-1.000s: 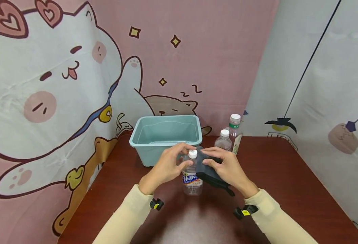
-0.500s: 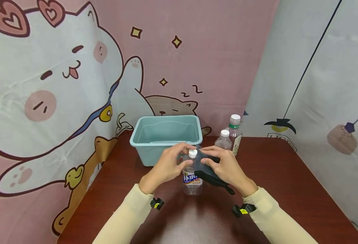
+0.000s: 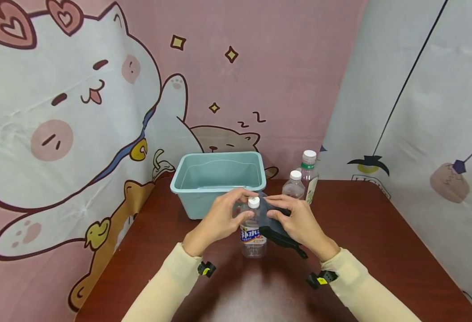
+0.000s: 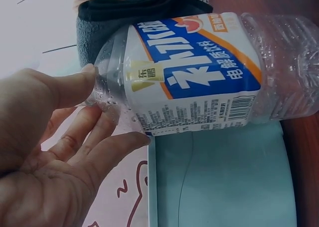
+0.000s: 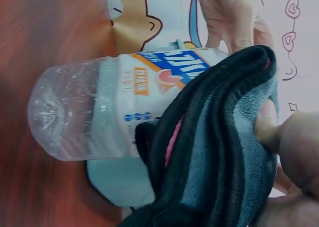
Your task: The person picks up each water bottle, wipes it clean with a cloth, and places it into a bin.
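A clear plastic bottle (image 3: 253, 250) with a white cap (image 3: 253, 202) and a blue, white and orange label (image 4: 194, 72) stands upright on the table. My left hand (image 3: 218, 219) holds it by the neck and shoulder, thumb on the near side. In my right hand (image 3: 296, 220) is a folded dark grey cloth (image 5: 214, 132) with black edging, pinched between thumb and fingers. The cloth lies against the bottle's right side, covering part of the label in the right wrist view. Some fingers of the right hand are hidden behind the cloth.
A light teal plastic tub (image 3: 219, 191) stands just behind the hands. To its right are two more capped bottles, a shorter clear one (image 3: 294, 189) and a taller one (image 3: 309, 172) with a green neck band. Cartoon-printed curtains rise behind the dark red table (image 3: 364, 250).
The cloth and right hand shift slightly left, then back right against the bottle. The left hand and the bottle stay in place.
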Tool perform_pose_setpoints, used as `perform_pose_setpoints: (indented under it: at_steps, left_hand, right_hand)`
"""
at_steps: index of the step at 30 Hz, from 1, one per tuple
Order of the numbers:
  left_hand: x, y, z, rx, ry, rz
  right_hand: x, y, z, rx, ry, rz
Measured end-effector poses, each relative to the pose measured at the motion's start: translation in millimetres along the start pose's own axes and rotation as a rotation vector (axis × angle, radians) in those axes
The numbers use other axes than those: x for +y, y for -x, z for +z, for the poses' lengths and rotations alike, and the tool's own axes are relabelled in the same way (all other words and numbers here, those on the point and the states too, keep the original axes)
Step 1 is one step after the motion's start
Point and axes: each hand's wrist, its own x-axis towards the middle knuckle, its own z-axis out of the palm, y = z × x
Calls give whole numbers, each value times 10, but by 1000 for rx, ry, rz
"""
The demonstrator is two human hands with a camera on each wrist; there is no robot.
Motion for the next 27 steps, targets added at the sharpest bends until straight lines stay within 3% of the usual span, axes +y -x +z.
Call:
perform_pose_setpoints:
  at_steps: [15, 27]
  left_hand:
    - [17, 4, 2, 1, 4, -3]
    - [20, 13, -3, 3, 10, -5]
  right_hand:
    - [146, 130, 52, 33, 16, 14]
    - [357, 250, 177, -68, 28, 47]
